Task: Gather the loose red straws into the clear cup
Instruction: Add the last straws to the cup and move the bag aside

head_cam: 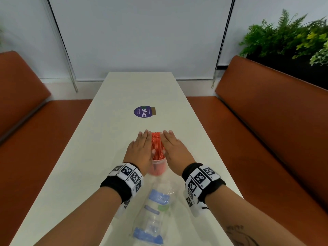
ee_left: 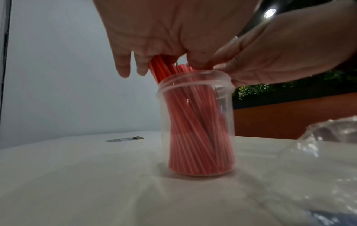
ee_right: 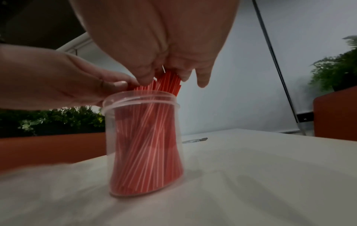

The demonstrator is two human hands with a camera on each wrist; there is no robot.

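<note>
White table [head_cam: 110, 121] bears a round purple sticker [head_cam: 143, 112] mid-surface and a crumpled clear plastic bag [head_cam: 154, 215] at near edge; orange benches [head_cam: 266, 110] either side; green plants [head_cam: 291, 34] far right

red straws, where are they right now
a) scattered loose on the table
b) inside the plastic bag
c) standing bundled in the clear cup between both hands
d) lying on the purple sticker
c: the red straws stand in the clear cup, with the left hand and right hand pressed flat against their tops.

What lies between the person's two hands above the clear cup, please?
In the head view, the bundle of red straws stands between the left hand and right hand, its lower ends in the clear cup.
</note>
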